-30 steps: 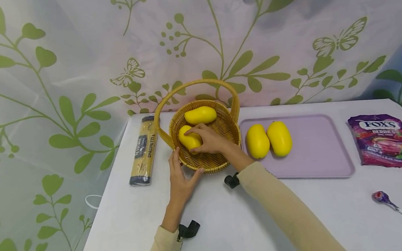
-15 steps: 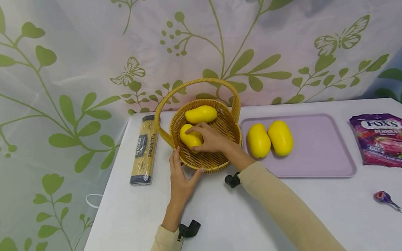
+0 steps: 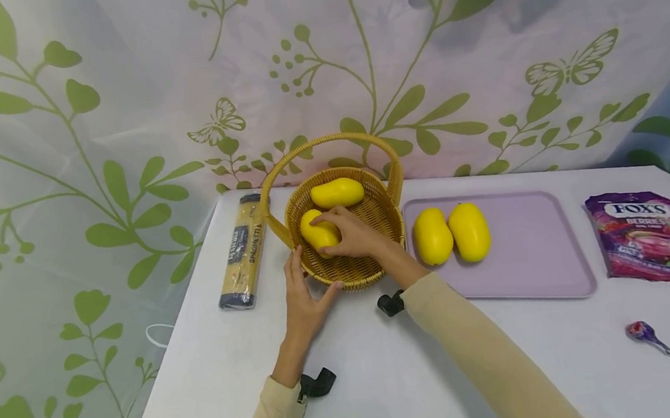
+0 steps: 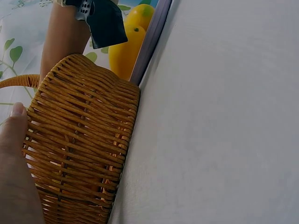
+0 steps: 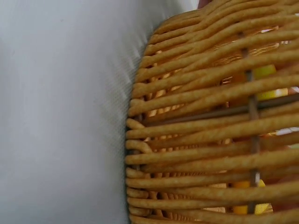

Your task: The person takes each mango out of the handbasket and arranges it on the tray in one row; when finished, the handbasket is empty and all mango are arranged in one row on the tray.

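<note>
In the head view my right hand (image 3: 351, 232) reaches into the yellow wicker basket (image 3: 394, 257) and grips a yellow mango (image 3: 315, 229) between thumb and fingers. A second mango (image 3: 337, 193) lies behind it in the basket. My left hand (image 3: 304, 303) rests against the basket's near left side, fingers straight and spread, thumb toward the front rim. In the left wrist view the thumb (image 4: 15, 135) touches the rim of the basket (image 4: 84, 140). The right wrist view shows mostly the basket's woven wall (image 5: 201, 126), which largely hides the right hand.
Right of the basket, a lilac tray (image 3: 526, 240) holds two more mangoes (image 3: 433, 237). A spaghetti packet (image 3: 242, 252) lies to the left. Farther right are a purple Fox's candy bag (image 3: 647, 237) and a lollipop (image 3: 659, 344). The basket's tall handle (image 3: 329, 137) arches above it.
Both hands, the gripped mango and the basket keep nearly the same places. The whole head view shifts only slightly.
</note>
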A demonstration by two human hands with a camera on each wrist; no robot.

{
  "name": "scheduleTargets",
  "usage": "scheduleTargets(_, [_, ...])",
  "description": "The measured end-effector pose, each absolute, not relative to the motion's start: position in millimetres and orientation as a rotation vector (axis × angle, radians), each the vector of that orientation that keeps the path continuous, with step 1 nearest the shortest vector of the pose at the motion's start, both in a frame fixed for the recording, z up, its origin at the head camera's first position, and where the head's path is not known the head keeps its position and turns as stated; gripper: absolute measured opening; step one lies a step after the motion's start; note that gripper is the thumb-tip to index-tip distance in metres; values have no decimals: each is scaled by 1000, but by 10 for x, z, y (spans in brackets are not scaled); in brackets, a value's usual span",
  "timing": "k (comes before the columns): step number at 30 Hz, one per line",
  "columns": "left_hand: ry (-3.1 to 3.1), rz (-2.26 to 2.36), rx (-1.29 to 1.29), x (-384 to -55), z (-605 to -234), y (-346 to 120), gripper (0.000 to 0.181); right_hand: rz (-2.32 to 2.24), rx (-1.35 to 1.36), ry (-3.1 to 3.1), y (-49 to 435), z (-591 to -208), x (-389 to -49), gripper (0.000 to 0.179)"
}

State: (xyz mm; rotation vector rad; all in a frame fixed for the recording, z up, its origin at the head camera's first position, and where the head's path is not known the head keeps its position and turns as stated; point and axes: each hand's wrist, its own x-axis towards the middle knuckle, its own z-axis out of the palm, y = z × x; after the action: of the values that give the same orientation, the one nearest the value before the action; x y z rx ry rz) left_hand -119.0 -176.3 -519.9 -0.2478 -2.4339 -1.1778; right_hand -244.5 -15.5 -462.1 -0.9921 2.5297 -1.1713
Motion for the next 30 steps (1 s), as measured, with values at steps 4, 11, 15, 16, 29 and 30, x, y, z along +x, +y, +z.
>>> scheduleTargets(4, [-2439, -1193, -245, -1186, -5196, -1753, 102, -1208, -967, 2544, -107, -4590, -2424, 58])
scheduleTargets(11, [-2438, -1201, -238, -1189, -5181, -1745, 101, -1254, -1024, 2591, 6, -4527, -2342, 57])
scheduleTargets(15, [-2446, -1206, -226, -1180, -5173, -1754, 101, -1253, -1064, 2622, 83, -4480, -2240, 57])
scheduleTargets(16, [-2447, -1205, -222, -1177, -5171, -1754, 101, -1250, -1074, 2636, 108, -4461, -2209, 57])
scheduleTargets(29, [-2414, -1182, -243, -1177, -5179, -1740, 101, -1374, -1175, 2809, 693, -4040, -1665, 58])
scheduleTargets(30, [-2411, -1186, -242, -1178, -5178, -1739, 101, -1386, -1188, 2833, 754, -3996, -1614, 59])
